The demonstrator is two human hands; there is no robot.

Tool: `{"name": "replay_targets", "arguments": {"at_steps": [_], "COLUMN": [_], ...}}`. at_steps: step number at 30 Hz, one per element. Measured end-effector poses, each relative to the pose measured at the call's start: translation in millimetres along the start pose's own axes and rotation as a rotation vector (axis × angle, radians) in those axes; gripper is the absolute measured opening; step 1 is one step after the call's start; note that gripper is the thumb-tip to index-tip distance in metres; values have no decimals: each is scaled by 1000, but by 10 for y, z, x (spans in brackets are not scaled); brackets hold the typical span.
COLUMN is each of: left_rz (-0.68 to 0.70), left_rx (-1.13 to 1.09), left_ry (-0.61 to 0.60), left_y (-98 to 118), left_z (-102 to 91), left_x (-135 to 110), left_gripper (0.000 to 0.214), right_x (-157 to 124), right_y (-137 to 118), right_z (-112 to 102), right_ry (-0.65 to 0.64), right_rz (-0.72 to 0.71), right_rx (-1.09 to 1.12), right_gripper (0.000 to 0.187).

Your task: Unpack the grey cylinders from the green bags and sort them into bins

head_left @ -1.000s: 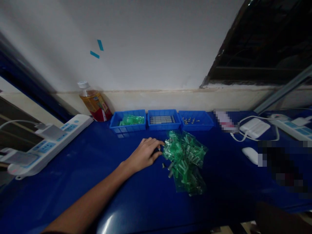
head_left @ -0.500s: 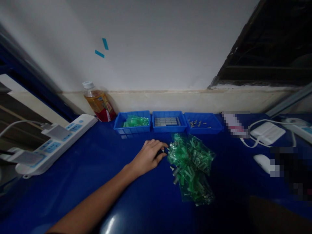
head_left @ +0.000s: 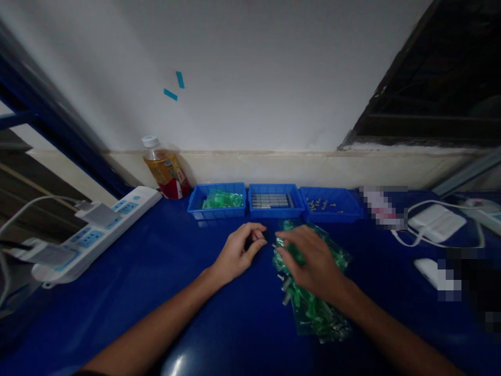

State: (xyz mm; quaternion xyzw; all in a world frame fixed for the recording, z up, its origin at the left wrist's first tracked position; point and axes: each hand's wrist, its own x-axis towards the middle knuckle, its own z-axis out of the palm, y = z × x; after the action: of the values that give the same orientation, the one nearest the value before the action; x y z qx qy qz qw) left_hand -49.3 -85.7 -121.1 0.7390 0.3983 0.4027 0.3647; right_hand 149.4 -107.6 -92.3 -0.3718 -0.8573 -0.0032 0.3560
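Observation:
My left hand [head_left: 240,248] rests on the blue table left of a pile of clear green-tinted bags [head_left: 321,313]. Its fingers are curved, with a gap between thumb and forefinger, and nothing shows in them. Over the bags hovers my right hand [head_left: 313,261], thumb and forefinger apart, its tips near small shiny pieces at the pile's left edge. Whether it touches them I cannot make out. The bags hold green strips and metal pieces. Beside them lie loose metal cylinders [head_left: 287,297]. My right hand hides part of the pile.
Behind the hands stand three blue bins: one with green bags [head_left: 217,213], one with metal cylinders [head_left: 276,213], one with screws [head_left: 332,214]. A drink bottle [head_left: 166,169] and a power strip [head_left: 104,230] are left; a white charger [head_left: 442,223] and mouse [head_left: 426,272] are right.
My right hand has come in from the lower right, over the bags. My left hand stays nearly in place; its thumb and forefinger now show a wider gap. The view has shifted slightly.

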Motion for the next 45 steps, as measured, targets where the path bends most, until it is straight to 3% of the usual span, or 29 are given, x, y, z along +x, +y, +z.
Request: {"name": "replay_targets", "arguments": {"at_steps": [6, 12, 16, 19, 24, 28, 33, 39, 45], "left_rz": [-136, -219, -182, -132, 9, 47, 17, -13, -29], "left_rx": [-439, -493, -362, -96, 397, 537, 614, 625, 417], "left_ry": [26, 1, -56, -78, -156, -234, -247, -254, -96], "left_y": [47, 61, 72, 91, 83, 62, 77, 91, 65], "left_z": [52, 105, 108, 102, 91, 99, 118, 133, 127], "left_x": [-1, -26, -26, -30, -71, -88, -23, 27, 8], "left_gripper": [28, 35, 32, 23, 21, 30, 32, 21, 16], "right_x": [-22, -51, 11, 41, -112, -261, -285, -239, -165], "right_y": [-64, -115, -71, 232, 994, 1230, 1136, 860, 440], "right_z": [149, 193, 147, 1, -267, -264, -192, -223, -153], "right_ry": [-58, -17, -18, 61, 251, 224, 220, 329, 262], "right_rz": [24, 63, 46, 89, 375, 551, 577, 408, 230], "right_rx": [-66, -60, -63, -138, -387, -470, -498, -423, -218], "right_gripper": [17, 7, 6, 7, 8, 19, 23, 16, 8]}}
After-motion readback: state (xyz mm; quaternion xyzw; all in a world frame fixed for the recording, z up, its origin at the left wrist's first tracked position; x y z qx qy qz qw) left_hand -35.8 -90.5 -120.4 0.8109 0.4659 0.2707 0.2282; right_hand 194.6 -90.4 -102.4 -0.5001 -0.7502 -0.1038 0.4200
